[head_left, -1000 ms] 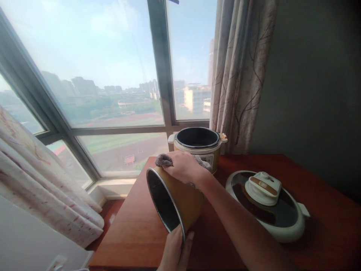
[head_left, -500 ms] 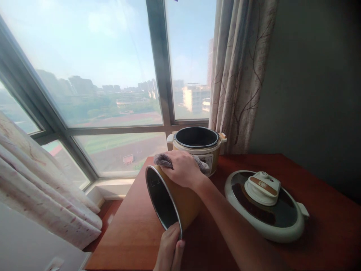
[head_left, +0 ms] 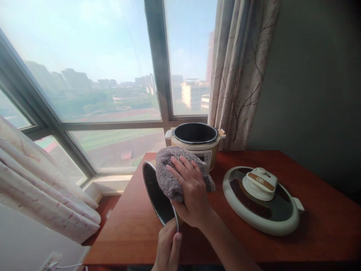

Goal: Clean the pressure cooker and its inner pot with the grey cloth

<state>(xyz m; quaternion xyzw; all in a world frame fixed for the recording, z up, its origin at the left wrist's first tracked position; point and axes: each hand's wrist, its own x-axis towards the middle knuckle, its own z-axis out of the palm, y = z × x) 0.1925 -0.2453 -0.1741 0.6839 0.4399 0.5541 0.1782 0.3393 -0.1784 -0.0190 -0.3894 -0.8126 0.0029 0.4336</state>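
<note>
My left hand [head_left: 167,242] is closed on the near rim of a dark-lined inner pot [head_left: 158,195], which is tipped so its mouth faces left. A grey fluffy cloth [head_left: 170,171] lies over the pot's outer side. My right hand [head_left: 190,192] presses on this cloth, palm down, with fingers stretched over it and the thumb side low near the rim. Most of the pot's outside is hidden under the cloth and hand.
Behind the pot stands the electric pressure cooker [head_left: 194,137], its lid off. That round lid [head_left: 262,203] lies on the right of the red-brown table [head_left: 126,222]. Windows and a curtain [head_left: 239,75] rise beyond, and a socket with a cord is low at left.
My right hand has come down and nearer along the pot's side, its fingers now more spread. The cloth shows much more of itself, spread over the pot. My left hand keeps the rim.
</note>
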